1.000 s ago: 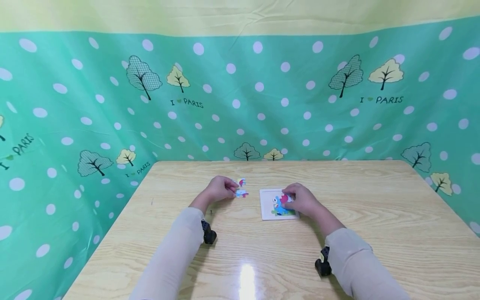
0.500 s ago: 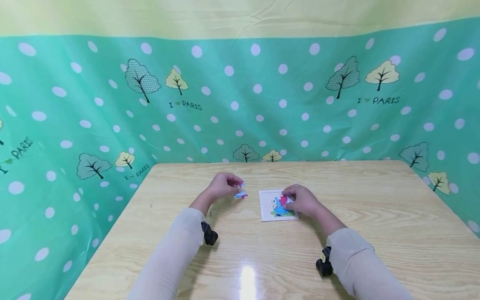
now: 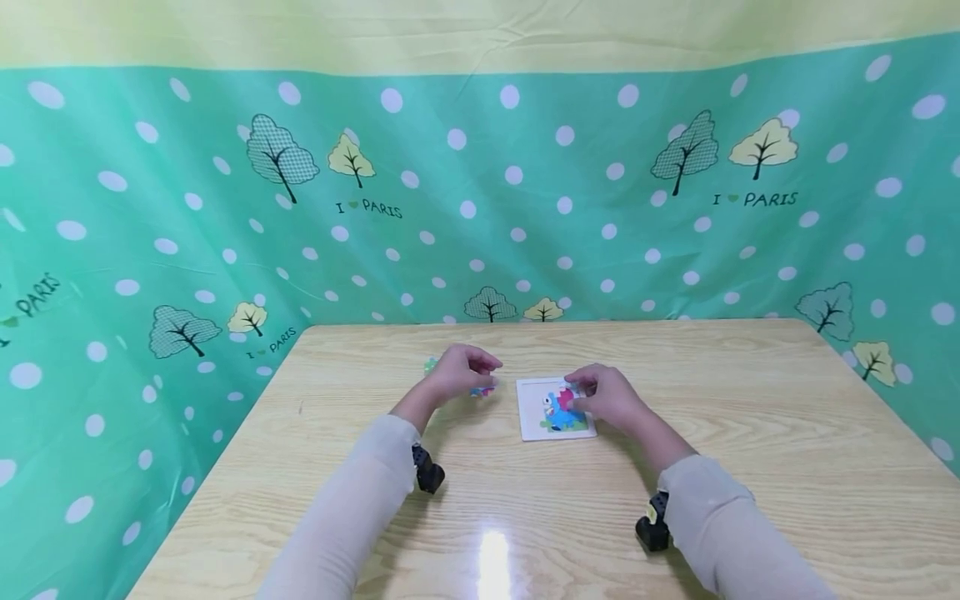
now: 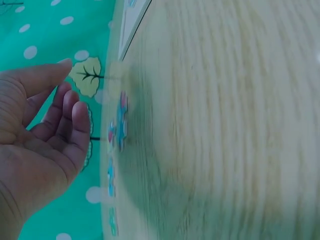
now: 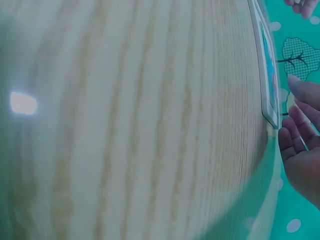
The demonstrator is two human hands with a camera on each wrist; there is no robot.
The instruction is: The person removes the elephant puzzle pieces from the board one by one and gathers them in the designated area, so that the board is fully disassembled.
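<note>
A white puzzle tray lies on the table, partly filled with joined jigsaw pieces that make a blue, red and green picture. At the tray's right side, my right hand has its thumb and fingertips over the picture; in the right wrist view these fingers are relaxed and spread, with nothing seen between them. My left hand hovers left of the tray, fingers loosely bent and holding nothing. Just under it a loose blue and pink jigsaw piece lies on the table, partly covered by the hand in the head view.
More loose jigsaw pieces, one blue and one green, lie in a row toward the left. The wooden table ends at a green dotted curtain behind. A bright reflection shows at the front.
My left hand has moved right and away from the loose pieces' left side, uncovering a green piece behind the wrist. My right hand has stayed nearly still at the tray.
</note>
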